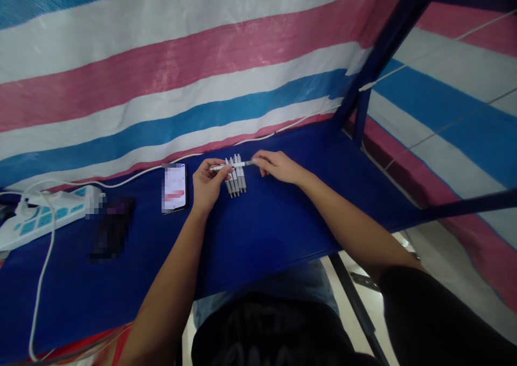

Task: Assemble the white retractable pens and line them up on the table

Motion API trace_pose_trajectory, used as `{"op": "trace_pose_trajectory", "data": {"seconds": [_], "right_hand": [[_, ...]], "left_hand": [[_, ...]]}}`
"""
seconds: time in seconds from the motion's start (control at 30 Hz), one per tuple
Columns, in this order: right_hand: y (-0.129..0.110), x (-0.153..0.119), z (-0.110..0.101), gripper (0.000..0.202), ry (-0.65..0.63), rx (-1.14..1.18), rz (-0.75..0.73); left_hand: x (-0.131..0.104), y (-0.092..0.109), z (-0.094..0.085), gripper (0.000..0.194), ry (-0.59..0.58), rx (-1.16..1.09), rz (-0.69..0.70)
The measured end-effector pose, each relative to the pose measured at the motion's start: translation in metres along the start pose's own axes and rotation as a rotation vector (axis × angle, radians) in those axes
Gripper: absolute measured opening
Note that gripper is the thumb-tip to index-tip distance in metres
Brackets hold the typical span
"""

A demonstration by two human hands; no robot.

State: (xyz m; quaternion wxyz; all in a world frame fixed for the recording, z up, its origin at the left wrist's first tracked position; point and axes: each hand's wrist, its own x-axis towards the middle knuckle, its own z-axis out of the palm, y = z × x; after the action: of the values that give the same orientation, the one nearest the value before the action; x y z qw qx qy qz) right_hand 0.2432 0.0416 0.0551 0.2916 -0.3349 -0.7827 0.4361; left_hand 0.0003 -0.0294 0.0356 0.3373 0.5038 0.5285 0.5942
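A white pen (pixel 238 165) with a greyish end lies sideways between my hands, held above the table. My left hand (pixel 207 184) pinches its left end between thumb and fingers. The fingers of my right hand (pixel 274 165) close on the grey tip at the other end. Below the held pen, several white and grey pens (pixel 236 184) lie side by side in a row, with their dark tips toward me. Part of that row is covered by the held pen and my left fingers.
On the blue table (pixel 258 231), a phone (pixel 175 187) with a lit screen lies left of my left hand. Farther left are a blurred dark object (pixel 112 227) and a white power strip (pixel 52 215) with a white cable (pixel 47 263). Striped sheeting (pixel 194 75) hangs behind; a dark frame (pixel 379 59) stands right.
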Motion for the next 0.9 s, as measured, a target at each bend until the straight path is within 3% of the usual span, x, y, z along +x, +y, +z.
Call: {"op": "trace_pose_trajectory", "data": {"seconds": [0.1, 0.2, 0.3, 0.4, 0.53, 0.77, 0.9], "right_hand": [[-0.002, 0.000, 0.000, 0.019, 0.011, -0.017, -0.051], [-0.004, -0.001, 0.000, 0.042, -0.023, -0.056, -0.025], [-0.005, -0.002, 0.001, 0.024, 0.031, -0.117, -0.082], [-0.007, -0.002, 0.002, 0.020, 0.055, -0.219, -0.173], [-0.010, -0.002, 0.002, 0.044, -0.020, -0.217, -0.117], [-0.009, -0.004, 0.005, 0.025, 0.023, -0.124, -0.177], [-0.008, -0.003, 0.010, 0.040, 0.006, -0.086, -0.093]], "left_hand": [[0.000, 0.000, 0.000, 0.018, -0.014, 0.022, -0.009], [0.000, 0.000, 0.000, 0.017, -0.049, 0.025, -0.008], [-0.001, 0.002, 0.001, 0.018, -0.042, -0.021, -0.031], [-0.002, 0.006, 0.003, 0.018, -0.008, -0.071, -0.025], [-0.004, 0.008, 0.006, 0.022, -0.014, -0.134, -0.006], [-0.004, 0.005, 0.009, 0.018, 0.011, -0.144, -0.011], [-0.003, 0.004, 0.007, 0.017, -0.015, -0.129, -0.006]]}}
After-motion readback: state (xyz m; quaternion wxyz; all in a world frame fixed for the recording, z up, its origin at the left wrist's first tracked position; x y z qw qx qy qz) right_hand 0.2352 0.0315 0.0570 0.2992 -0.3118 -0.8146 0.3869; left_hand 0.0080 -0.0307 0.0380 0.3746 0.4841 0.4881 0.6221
